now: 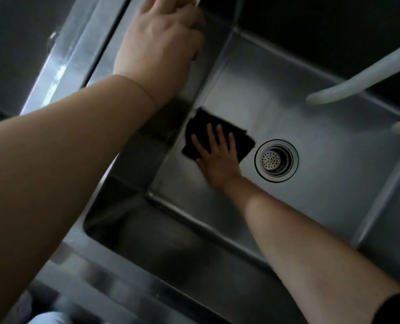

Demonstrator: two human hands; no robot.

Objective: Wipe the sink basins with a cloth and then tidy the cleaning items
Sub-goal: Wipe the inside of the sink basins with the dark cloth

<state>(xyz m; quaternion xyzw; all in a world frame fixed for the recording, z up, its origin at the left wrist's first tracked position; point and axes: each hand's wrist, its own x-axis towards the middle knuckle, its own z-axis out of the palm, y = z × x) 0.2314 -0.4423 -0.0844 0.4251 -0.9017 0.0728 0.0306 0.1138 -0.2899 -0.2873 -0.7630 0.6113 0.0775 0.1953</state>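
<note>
Left hand (pixel 161 50), nearest the lens, braces on the sink rim (pixel 96 54), grip curled over its edge. Right hand (pixel 217 155), fingers spread flat, presses a black cloth (pixel 201 127) to the basin floor (pixel 323 164) beside the drain (pixel 276 160). Wiping appears underway; tidying remains undone.

- One head-worn view, looking steeply down into the steel sink basin (pixel 311 141) from close above.
- The frame is tilted; both forearms reach in from below.
</note>
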